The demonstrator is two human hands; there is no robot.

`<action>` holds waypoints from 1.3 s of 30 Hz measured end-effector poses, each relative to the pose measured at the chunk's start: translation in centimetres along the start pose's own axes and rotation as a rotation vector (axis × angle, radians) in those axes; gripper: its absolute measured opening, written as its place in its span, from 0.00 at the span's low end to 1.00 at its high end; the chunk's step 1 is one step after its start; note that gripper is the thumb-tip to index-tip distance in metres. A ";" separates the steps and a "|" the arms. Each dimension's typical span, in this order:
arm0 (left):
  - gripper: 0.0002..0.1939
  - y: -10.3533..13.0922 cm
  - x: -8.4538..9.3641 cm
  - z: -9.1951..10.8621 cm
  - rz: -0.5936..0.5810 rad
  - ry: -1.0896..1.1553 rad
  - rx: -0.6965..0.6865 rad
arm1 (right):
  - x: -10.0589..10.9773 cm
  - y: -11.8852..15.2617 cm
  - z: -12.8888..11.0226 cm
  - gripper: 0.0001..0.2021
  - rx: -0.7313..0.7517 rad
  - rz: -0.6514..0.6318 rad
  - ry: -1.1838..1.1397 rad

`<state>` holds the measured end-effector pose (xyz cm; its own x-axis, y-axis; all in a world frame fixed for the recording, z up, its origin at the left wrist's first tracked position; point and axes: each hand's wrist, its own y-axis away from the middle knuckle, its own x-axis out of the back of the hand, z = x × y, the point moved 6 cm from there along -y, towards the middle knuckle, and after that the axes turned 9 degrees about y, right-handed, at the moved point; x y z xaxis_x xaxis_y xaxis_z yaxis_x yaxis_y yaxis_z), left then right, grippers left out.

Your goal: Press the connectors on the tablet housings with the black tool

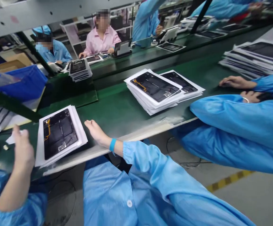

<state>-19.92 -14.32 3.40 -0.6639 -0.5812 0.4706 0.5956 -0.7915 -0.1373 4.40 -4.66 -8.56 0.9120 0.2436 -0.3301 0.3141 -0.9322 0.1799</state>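
Observation:
On the green bench before me lies a stack of white sheets with a black tablet back panel (60,134) on top, an orange flex cable along its left side. My left hand (23,149) is upright at the left of this stack, slightly blurred, its fingers stretched and holding nothing that I can see. Beside the stack's right edge is my right hand (96,133), palm turned toward it, fingers extended, a blue band on the wrist. A small gap separates each hand from the sheets.
Two adjoining stacks with panels (154,86) sit farther right on the bench (108,116). A co-worker's hands (238,83) rest near a taller stack (263,56). A blue bin (20,84) and a green post stand at left. Several people work across the bench.

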 end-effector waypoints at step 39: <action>0.21 -4.0 -45.1 18.5 -0.779 0.283 0.149 | 37.4 9.4 -12.0 0.29 0.464 0.820 0.099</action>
<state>15.98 18.56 -1.09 -0.9864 0.0794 0.1441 -0.0393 -0.9642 0.2621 44.64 -1.10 -8.08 0.8266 -0.5331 -0.1802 -0.5517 -0.8308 -0.0730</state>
